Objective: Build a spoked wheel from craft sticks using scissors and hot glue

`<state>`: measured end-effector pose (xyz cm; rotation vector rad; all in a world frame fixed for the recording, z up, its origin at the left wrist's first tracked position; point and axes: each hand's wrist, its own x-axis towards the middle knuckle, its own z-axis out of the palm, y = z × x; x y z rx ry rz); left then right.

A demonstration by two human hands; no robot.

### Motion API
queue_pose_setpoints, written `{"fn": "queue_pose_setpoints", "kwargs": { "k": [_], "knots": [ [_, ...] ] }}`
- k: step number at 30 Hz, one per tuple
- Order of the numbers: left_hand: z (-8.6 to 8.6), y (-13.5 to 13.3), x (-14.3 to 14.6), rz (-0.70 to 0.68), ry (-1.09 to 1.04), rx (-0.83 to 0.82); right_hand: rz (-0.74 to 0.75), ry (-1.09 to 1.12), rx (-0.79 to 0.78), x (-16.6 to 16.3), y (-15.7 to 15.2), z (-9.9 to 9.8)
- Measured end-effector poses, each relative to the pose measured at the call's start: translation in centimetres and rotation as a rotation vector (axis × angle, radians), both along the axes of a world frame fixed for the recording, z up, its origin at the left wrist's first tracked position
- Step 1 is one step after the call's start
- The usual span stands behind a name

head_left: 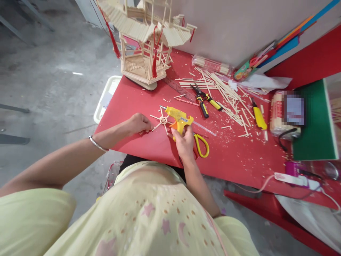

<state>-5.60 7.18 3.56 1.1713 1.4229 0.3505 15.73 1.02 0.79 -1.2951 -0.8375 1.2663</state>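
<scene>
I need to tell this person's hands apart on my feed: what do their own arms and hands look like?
The left hand and right hand are ungloved. A silver-coloured bracelet circles the left wrist; none shows on the right. Both forearms are uncovered below short, plain pale-yellow sleeves.

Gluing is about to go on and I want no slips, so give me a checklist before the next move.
1. Glue gun held in the right hand: ok.
2. Nozzle hot enough: cannot tell.
3. Left hand apart from the nozzle: ok.
4. Six-spoked stick frame steadied by the left hand: cannot tell; fingertips are by one spoke.
5. Yellow handle loop away from the right wrist: not ok, right beside it.
6. Loose sticks tidied: not ok, scattered.
</scene>
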Motion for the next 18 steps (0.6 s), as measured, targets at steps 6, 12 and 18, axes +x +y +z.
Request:
{"fn": "queue_pose_setpoints", "kwargs": {
  "k": [6,12,18],
  "knots": [
    [1.1,-0.1,-0.7,-0.069,-0.020,0.000,-0.041,0.098,0.009,-0.3,-0.6,0.4],
    [1.3,5.8,-0.7,-0.117,0.099,0.327,-0.074,0.207,-0.025,-0.5,-1.5,0.0],
    [1.1,10.4,2.4,-0.332,0.152,0.383,-0.061,0.198,-0.097,-0.6,-2.2,-0.5]
  ]
}}
